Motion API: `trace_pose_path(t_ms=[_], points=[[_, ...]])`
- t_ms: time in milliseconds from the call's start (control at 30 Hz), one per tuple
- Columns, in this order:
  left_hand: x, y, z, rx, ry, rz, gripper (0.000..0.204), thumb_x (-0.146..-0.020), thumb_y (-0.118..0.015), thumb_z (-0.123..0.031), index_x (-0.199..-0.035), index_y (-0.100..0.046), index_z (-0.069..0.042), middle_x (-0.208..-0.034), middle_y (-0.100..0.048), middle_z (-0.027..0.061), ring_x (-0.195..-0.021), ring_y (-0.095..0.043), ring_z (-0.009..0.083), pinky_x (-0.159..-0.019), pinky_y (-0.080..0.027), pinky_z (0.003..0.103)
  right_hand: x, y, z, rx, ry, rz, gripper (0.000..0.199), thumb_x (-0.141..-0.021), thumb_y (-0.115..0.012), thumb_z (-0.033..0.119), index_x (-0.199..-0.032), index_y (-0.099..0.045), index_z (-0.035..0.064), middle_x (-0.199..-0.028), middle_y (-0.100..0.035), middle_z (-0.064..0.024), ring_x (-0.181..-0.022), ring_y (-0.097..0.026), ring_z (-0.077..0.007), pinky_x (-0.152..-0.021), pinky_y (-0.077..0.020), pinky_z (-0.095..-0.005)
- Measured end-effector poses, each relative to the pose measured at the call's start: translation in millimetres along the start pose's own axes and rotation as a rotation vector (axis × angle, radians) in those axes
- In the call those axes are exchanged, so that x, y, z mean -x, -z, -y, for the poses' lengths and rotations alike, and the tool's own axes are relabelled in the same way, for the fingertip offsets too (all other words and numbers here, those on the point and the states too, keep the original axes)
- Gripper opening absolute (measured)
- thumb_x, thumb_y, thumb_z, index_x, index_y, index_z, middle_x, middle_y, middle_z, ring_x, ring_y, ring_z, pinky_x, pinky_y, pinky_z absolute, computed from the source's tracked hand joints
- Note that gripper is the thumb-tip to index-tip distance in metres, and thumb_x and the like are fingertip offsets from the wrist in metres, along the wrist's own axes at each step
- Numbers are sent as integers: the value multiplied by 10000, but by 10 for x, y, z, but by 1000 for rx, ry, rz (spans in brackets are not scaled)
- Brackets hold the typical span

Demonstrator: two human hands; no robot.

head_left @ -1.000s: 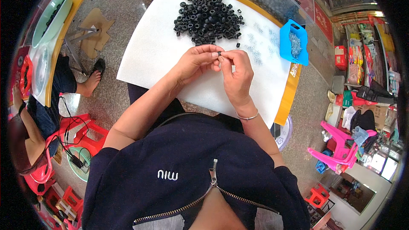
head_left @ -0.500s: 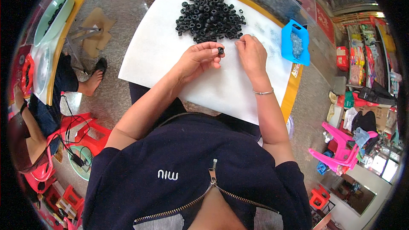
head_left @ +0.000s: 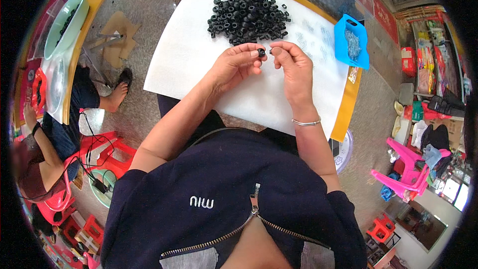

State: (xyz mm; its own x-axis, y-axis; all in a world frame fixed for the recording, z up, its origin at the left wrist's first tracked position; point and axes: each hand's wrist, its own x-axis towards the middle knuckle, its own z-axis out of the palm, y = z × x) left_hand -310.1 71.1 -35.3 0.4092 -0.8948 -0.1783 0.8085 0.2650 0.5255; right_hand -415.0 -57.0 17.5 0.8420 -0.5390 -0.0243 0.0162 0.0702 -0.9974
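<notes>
The person's left hand (head_left: 234, 66) pinches a small black ring-shaped piece (head_left: 261, 53) between thumb and fingers, above a white padded sheet (head_left: 186, 57). The right hand (head_left: 296, 67) is just beside it, fingertips drawn together; whether they grip anything is too small to tell. Beyond lies a heap of small black pieces (head_left: 247, 16); rightward stands a bright blue plastic tray (head_left: 342, 37) containing clear bits (head_left: 353, 45).

2 arms (head_left: 177, 117) reach forward, left hand (head_left: 230, 68) near right hand (head_left: 298, 73), fingers (head_left: 289, 47) bent.
</notes>
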Motion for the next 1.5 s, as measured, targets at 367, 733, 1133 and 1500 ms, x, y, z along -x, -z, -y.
trace_pose_path(t_ms=[367,733,1133,1500], points=[[9,18,20,-29,-4,18,225,-891,-561,-61,-1099,-535,23,-928,-632,93,-712,-618,111,-668,-550,237,143,-65,1,289,196,-14,141,-844,-616,37,-972,-665,3,-901,-640,-60,-816,-611,-113,-721,-477,-230],[16,-37,15,-49,-12,-10,203,-894,-563,-65,-1075,-549,25,-910,-633,84,-707,-613,112,-658,-546,238,140,-46,-29,380,294,-54,136,-829,-618,14,-957,-661,5,-854,-642,-67,-733,-605,-113,-649,-472,-232],[1,-36,83,-162,-54,-51,200,-890,-573,-70,-1061,-562,34,-887,-624,73,-717,-605,123,-666,-539,258,123,-26,-63,679,541,-49,131,-792,-622,-5,-921,-638,19,-860,-633,-104,-758,-618,-230,-656,-498,-312],[9,-31,57,-279,-1,-53,236,-895,-549,-56,-1097,-550,65,-934,-627,100,-752,-616,148,-709,-548,279,-2,136,-70,691,653,146,146,-760,-641,-20,-897,-637,28,-816,-625,-97,-756,-600,-250,-648,-499,-319]])
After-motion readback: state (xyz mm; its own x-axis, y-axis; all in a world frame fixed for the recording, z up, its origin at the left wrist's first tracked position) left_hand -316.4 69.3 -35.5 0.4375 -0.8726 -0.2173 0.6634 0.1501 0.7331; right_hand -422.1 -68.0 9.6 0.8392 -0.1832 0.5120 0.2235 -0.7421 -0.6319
